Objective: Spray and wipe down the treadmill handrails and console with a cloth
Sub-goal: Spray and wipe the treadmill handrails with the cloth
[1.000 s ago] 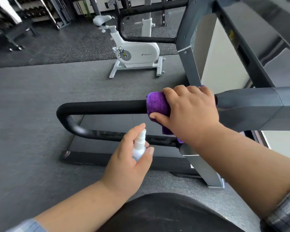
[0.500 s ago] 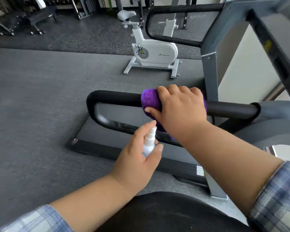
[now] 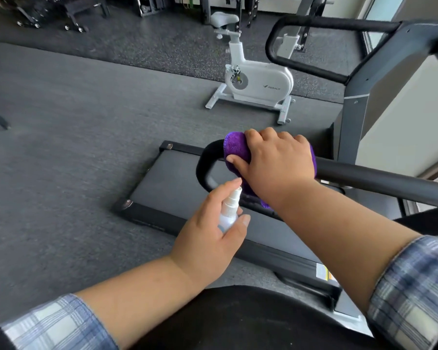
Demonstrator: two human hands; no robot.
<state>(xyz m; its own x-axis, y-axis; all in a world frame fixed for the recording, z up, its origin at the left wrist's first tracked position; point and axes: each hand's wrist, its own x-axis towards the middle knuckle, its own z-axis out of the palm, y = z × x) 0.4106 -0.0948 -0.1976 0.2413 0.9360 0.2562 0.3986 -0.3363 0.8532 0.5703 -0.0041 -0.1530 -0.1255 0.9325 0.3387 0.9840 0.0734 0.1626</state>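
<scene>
The right hand (image 3: pixel 273 162) presses a purple microfibre cloth (image 3: pixel 234 147) around the black handrail (image 3: pixel 379 179), fingers curled over it at the bend. The cloth is likely soft, light, conforming; grip it by wrapping. The left hand (image 3: pixel 213 238) clasps a small spray bottle (image 3: pixel 229 210), forefinger on the nozzle.

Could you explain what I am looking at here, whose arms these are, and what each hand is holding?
This is one picture from a camera worn on a person's head, looking down at their own arms in a gym. The right hand presses a purple cloth around the near black handrail of a treadmill, close to its curved end. The left hand holds a small white spray bottle, forefinger on its top, nozzle towards the cloth. Below the rail lies the treadmill belt. Behind stands a white exercise bike on the dark floor.
</scene>
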